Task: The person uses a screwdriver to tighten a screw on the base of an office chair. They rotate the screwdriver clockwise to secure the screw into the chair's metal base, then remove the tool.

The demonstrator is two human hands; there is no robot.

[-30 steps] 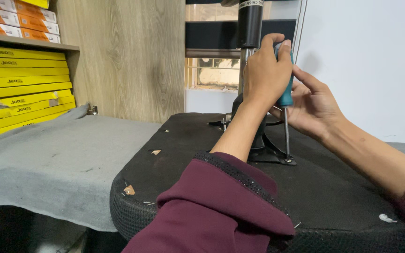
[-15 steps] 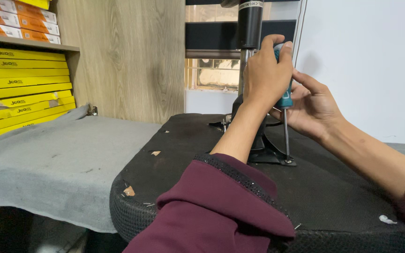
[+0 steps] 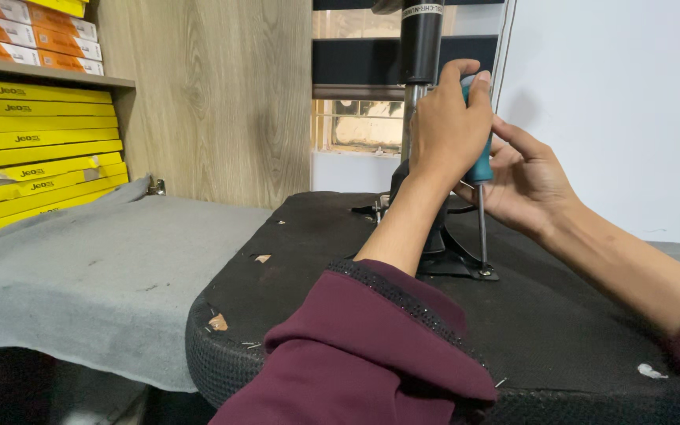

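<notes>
Screwdriver (image 3: 479, 169), teal-handled with steel shaft, stands upright on the black seat base (image 3: 576, 330); left hand (image 3: 446, 130) clenches its handle, right hand (image 3: 525, 177) pinches the shaft.

This is looking like a small furniture repair or assembly workshop. A wooden shelf (image 3: 41, 72) at the left is holding stacks of flat yellow boxes (image 3: 33, 149) with orange boxes (image 3: 17, 27) above them, like stocked parts. A grey felt cloth (image 3: 96, 275) is covering the counter, and an upturned black chair seat (image 3: 560, 330) is lying on it, its metal base plate (image 3: 454, 264) and gas-lift column (image 3: 420, 47) sticking upward. Light wood panelling (image 3: 214, 94) is lining the wall.
</notes>
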